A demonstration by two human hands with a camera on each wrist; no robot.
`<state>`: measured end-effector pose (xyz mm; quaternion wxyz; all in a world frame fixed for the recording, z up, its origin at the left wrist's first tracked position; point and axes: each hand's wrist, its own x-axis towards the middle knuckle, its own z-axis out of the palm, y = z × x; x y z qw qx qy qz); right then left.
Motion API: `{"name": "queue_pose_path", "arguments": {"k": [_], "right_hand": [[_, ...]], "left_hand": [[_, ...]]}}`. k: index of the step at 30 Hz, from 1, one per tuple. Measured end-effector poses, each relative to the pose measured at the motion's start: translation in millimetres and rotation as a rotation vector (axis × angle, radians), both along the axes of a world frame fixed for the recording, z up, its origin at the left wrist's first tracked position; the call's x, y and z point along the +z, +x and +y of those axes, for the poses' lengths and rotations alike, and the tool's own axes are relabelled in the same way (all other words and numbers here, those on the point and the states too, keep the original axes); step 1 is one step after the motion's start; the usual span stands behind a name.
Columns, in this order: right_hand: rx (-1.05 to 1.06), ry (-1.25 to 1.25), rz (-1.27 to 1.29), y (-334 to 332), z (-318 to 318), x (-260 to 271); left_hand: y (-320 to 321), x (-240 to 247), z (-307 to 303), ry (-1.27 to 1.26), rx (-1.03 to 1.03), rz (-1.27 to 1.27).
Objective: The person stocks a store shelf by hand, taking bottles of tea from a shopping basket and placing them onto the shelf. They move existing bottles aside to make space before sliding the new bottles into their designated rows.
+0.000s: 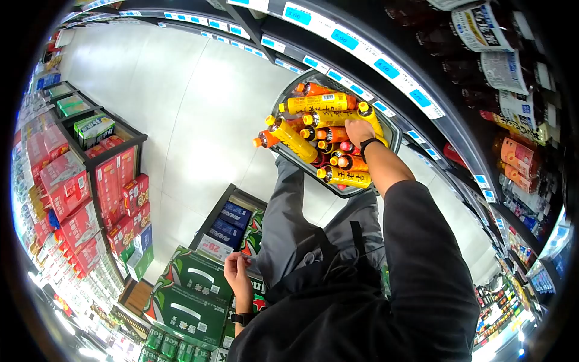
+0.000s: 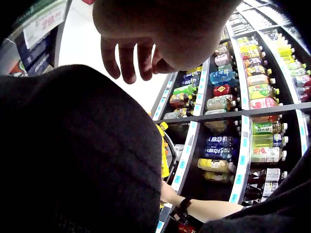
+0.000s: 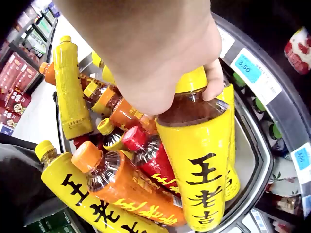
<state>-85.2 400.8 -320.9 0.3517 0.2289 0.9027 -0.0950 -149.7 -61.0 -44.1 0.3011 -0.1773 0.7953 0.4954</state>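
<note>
My right hand (image 1: 360, 132) reaches into a dark-rimmed basket (image 1: 393, 136) heaped with bottles. In the right wrist view its fingers (image 3: 214, 80) curl round the neck of a yellow-labelled drink bottle (image 3: 197, 160), just below the yellow cap. That bottle stands nearly upright at the basket's side. Next to it lie a red bottle (image 3: 154, 158), an orange-labelled bottle (image 3: 133, 191) and another yellow bottle (image 3: 87, 194). My left hand (image 1: 237, 269) hangs loosely by my left side, holding nothing, above the green cartons (image 1: 199, 271).
Shelves with price tags (image 1: 344, 39) run along the right, stocked with bottled drinks (image 1: 518, 72). Stacked red boxes (image 1: 66, 175) fill a display at the left. A low stand with blue packs (image 1: 232, 220) is beside my left leg, on the pale tiled floor (image 1: 163, 72).
</note>
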Motion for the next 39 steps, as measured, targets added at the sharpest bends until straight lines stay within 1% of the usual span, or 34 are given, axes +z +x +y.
{"name": "queue_pose_path", "arguments": {"k": [1,2,3,5,6,8,9,10,13,14,15,17,19,21,22,24,25,27,29,31,33,34,35,36,37,38,39], "right_hand": [[0.037,-0.004,0.054,5.9,5.0,5.3],[0.015,-0.011,0.099,9.6,9.6,24.5],[0.013,0.005,0.116,17.8,16.1,25.6],[-0.071,-0.014,0.131,28.4,23.9,48.3],[-0.102,-0.021,0.223,37.9,26.1,57.0],[-0.12,-0.028,0.239,50.7,32.7,74.4],[-0.14,-0.04,0.259,57.1,35.9,79.2],[-0.147,-0.015,0.298,70.3,38.4,68.7],[-0.153,-0.044,0.331,92.9,41.7,81.1],[-0.143,-0.04,0.398,100.4,40.5,83.6],[-0.145,-0.039,0.398,107.5,38.7,86.0],[-0.149,-0.054,0.48,118.4,32.7,95.2],[-0.136,-0.059,0.478,124.7,30.3,104.3],[-0.068,-0.093,0.542,130.1,28.7,112.2],[-0.045,-0.096,0.526,132.2,28.7,117.0],[-0.016,-0.092,0.54,133.5,30.4,128.8],[0.021,-0.09,0.554,132.9,31.7,134.9],[0.031,-0.087,0.575,128.2,31.2,152.1],[0.075,-0.075,0.62,122.7,29.9,175.2],[0.183,-0.071,0.667,115.1,31.0,203.8],[0.32,-0.073,0.636,106.2,30.3,247.6],[0.371,-0.064,0.667,101.2,26.5,270.6],[0.402,-0.068,0.689,96.2,21.3,296.5],[0.551,0.033,0.658,96.6,18.2,308.1],[0.601,0.016,0.677,91.5,14.0,336.2],[0.654,0.059,0.609,86.4,8.0,372.8],[0.701,0.059,0.623,83.8,4.3,404.9]], "left_hand": [[0.2,-1.0,1.9,0.017,-0.007,-0.002],[1.3,-2.2,4.5,0.037,0.003,0.0],[2.2,-3.5,8.3,0.048,0.0,0.003],[5.2,-6.6,15.1,0.058,-0.014,-0.009],[8.0,-10.1,17.7,0.067,-0.017,-0.007],[15.4,-12.7,25.2,0.088,-0.033,-0.019],[18.6,-13.4,29.7,0.105,-0.051,-0.027],[21.6,-12.2,33.8,0.094,-0.086,-0.034],[28.3,-14.3,39.2,0.086,-0.141,-0.047],[29.6,-15.7,39.9,0.096,-0.149,-0.044],[31.1,-16.4,40.8,0.096,-0.152,-0.044],[32.6,-17.2,43.7,0.091,-0.157,-0.051],[33.7,-16.6,47.3,0.098,-0.178,-0.047],[35.2,-15.1,51.7,0.097,-0.179,-0.043],[35.5,-15.0,52.8,0.099,-0.187,-0.042],[35.4,-14.8,54.9,0.1,-0.229,-0.033],[35.4,-14.5,56.8,0.104,-0.233,-0.03],[35.0,-12.3,62.8,0.146,-0.224,-0.006],[32.9,-11.9,70.0,0.187,-0.249,0.019],[30.0,-6.1,86.3,0.234,-0.268,0.049],[25.4,6.8,111.2,0.259,-0.419,0.128],[21.3,10.5,120.5,0.251,-0.515,0.161],[17.6,32.3,140.5,0.163,-0.594,0.19],[17.7,43.2,155.0,0.2,-0.672,0.285],[16.1,51.5,171.3,0.245,-0.748,0.39],[14.7,59.6,183.4,0.299,-0.837,0.482],[13.9,75.7,197.3,0.318,-0.919,0.472]]}}
